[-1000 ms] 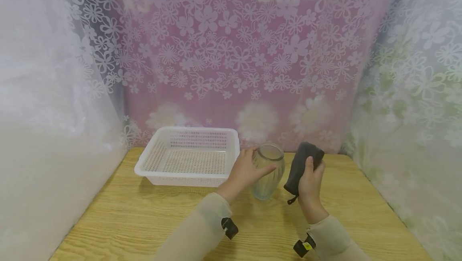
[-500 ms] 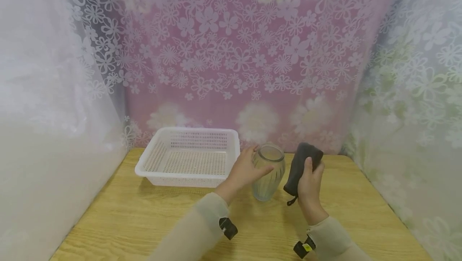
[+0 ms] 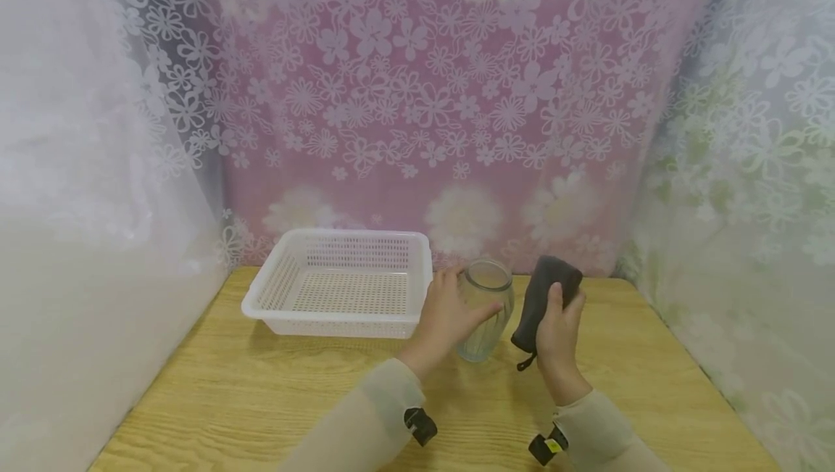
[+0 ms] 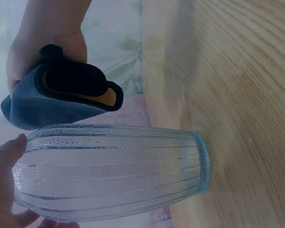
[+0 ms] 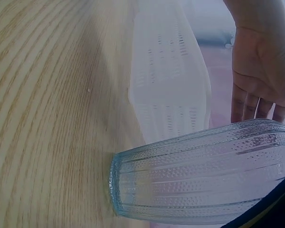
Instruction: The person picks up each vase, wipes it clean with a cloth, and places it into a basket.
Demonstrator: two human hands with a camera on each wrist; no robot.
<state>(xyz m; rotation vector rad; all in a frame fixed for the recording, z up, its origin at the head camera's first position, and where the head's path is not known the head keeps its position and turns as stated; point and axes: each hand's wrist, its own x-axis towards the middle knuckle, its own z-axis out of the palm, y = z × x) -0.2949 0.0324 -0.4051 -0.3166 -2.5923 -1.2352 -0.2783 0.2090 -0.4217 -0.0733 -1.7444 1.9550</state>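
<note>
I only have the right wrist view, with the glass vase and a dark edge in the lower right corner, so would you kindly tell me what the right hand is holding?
Observer: In the head view, the right hand holds a dark grey pouch-like thing.
Operator: Thank you; does anything hang from it?
Observer: Yes, a small dark loop hangs at its lower end.
Operator: And how does the glass vase look at the top?
Observer: The head view shows its round rim, with no lid on it.
</note>
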